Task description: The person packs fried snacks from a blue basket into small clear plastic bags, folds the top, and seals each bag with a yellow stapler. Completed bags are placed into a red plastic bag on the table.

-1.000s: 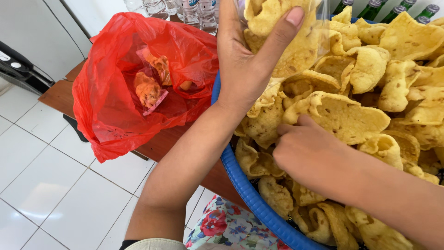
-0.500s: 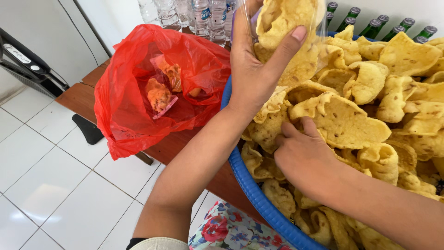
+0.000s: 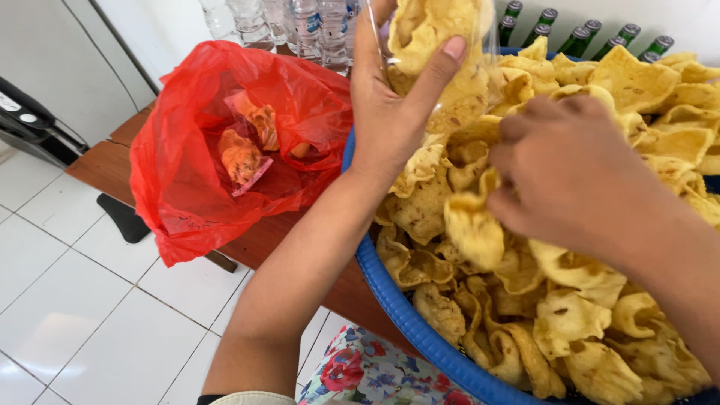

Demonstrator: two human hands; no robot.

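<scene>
wooden table (image 3: 262,244) | left hand (image 3: 390,112) raised gripping clear bag (image 3: 439,45) | right hand (image 3: 570,172) pinching cracker (image 3: 472,229)

A red plastic bag (image 3: 225,150) is seen lying open on the wooden counter (image 3: 259,244), to the left of the scene. Inside the bag, a few small packets of orange-coloured snacks (image 3: 241,155) are visible through the film. Clear plastic water bottles (image 3: 300,26) are lined up along the far edge of the counter. Further right, at the far side, a row of green glass bottles (image 3: 581,37) with dark caps is noted. White floor tiles (image 3: 75,300) are observed at the near left. A black object (image 3: 30,127) is partly seen at the left edge; its kind cannot be determined. Floral fabric (image 3: 367,375) is seen at the near edge.
</scene>
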